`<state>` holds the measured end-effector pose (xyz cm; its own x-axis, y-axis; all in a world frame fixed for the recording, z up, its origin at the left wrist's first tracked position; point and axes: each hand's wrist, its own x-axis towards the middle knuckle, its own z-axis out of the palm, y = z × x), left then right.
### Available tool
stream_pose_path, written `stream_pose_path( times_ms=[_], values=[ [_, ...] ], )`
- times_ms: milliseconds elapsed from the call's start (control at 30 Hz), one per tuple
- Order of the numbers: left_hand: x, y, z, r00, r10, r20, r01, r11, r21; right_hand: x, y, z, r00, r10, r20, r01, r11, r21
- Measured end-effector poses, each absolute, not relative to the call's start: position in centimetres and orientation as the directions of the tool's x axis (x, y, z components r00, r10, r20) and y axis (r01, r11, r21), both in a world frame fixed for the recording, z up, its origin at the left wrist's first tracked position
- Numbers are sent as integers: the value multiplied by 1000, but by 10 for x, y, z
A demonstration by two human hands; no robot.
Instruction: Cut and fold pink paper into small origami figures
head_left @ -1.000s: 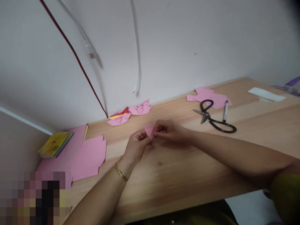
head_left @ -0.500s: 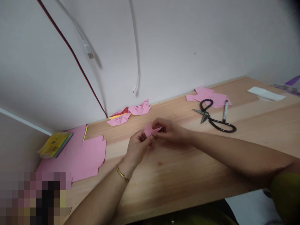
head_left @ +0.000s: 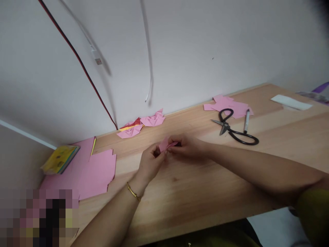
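Observation:
A small folded piece of pink paper is pinched between both hands above the middle of the wooden table. My left hand grips its left side with thumb and fingers; a gold bangle circles that wrist. My right hand is closed on the paper's right side, the thumb and fingertips near the left thumb. Part of the paper is hidden by the fingers. Beyond the hands, by the wall, lie folded pink paper shapes, with a red and yellow piece among them.
Black-handled scissors lie open to the right, beside a marker and pink paper pieces. Large pink sheets and a yellow packet are at left. A white strip lies far right. Cables hang along the wall.
My right hand has shifted slightly down and its fingers have closed further over the paper, so less of the right flap shows. My left hand stays nearly in place.

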<state>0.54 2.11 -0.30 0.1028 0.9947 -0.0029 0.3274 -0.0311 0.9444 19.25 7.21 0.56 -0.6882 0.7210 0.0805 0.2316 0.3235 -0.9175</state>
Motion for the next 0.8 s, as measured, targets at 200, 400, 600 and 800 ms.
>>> stream_pose_path(
  times_ms=[200, 400, 600, 800],
  values=[
    [4, 22, 3, 185, 981, 51, 449, -131, 884, 194, 73, 6, -701, 704, 110, 307, 437, -845],
    [3, 22, 7, 135, 987, 86, 473, -140, 870, 200, 81, 13, -695, 709, 118, 379, 502, -778],
    [0, 23, 1, 78, 993, -87, 307, 59, 950, 208, 96, 10, -607, 783, 137, 308, 390, -867],
    [2, 23, 1, 69, 995, -66, 302, 42, 952, 206, 94, 11, -534, 823, 196, 144, 317, -937]
  ],
)
